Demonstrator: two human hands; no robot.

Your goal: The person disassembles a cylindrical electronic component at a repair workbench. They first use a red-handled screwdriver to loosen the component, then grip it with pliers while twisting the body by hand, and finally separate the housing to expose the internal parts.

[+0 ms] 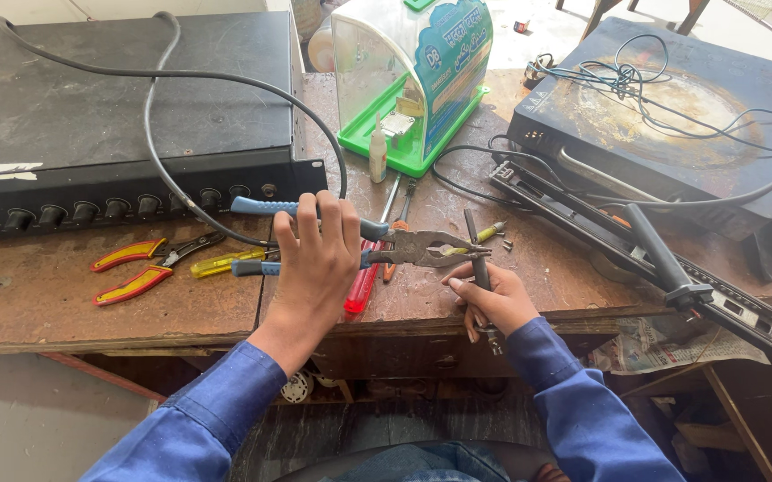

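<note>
Near the worktop's (64,303) front edge, the left hand (314,259) clenches blue-handled steel pliers (404,245) whose nose bites a thin dark metal rod (478,263) clasped by the right hand (493,299).

Both arms in blue sleeves reach fwd from the bottom edge. Left hand (314,259) raised, back to camera, fingers curled shut in a grip. Right hand (493,299) lower, palm turned inward, fingers closed in a fist-like hold.

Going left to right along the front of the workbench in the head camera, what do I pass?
Red-and-yellow pliers → left hand on the blue-handled pliers → right hand holding a thin dark tool → long black rail.
</note>
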